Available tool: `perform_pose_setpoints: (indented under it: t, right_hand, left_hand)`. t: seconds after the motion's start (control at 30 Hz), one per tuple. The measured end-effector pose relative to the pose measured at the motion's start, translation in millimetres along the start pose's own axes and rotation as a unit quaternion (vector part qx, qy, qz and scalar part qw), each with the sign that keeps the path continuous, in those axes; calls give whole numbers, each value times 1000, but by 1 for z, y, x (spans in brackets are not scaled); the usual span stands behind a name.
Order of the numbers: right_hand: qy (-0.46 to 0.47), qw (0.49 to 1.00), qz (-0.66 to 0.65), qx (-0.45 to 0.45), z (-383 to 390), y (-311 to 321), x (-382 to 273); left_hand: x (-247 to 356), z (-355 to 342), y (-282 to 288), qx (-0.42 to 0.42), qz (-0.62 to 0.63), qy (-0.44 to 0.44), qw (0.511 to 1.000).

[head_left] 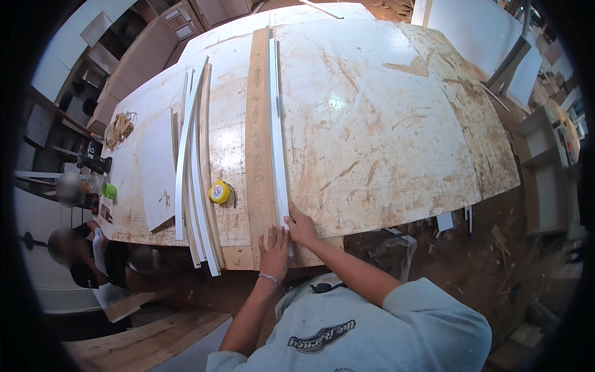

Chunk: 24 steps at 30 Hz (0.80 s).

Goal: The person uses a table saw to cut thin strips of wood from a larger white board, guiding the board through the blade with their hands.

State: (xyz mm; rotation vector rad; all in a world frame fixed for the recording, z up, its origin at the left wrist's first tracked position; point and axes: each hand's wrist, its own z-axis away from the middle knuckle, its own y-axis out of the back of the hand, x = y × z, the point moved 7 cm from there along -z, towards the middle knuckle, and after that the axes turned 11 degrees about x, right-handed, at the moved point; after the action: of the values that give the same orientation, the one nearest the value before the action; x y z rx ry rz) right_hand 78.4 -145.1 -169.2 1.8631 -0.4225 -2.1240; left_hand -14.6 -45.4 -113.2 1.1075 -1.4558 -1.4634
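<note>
A long white strip [277, 124] lies along the right edge of a long brown wooden board [258, 136], both running away from me across the work table. My left hand [273, 253] rests flat at the near end of the board, its fingers stretched out and their tips by the strip. Beside it, my right hand [301, 228] has its fingers closed at the near part of the white strip. Parts of both hands' undersides are hidden. A yellow tape measure [219, 192] sits on the table left of the board.
Several long narrow strips [197, 180] lie left of the tape measure, some reaching past the near table edge. Farther left are a white panel [158, 167], coiled cord [121, 128], a green cup [110, 190] and a black power drill [94, 159]. Another person [93, 254] is at the left.
</note>
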Motion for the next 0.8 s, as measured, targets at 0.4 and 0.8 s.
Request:
perform_pose_setpoints:
  t: [0.4,0.8]
  right_hand:
    - [-23,1000,12,10,-96,1,-5]
    - [-55,998,13,21,-136,9,-16]
  left_hand:
    - [-19,-85,8,-15,-55,-8,998]
    - [-32,-128,23,29,10,36,999]
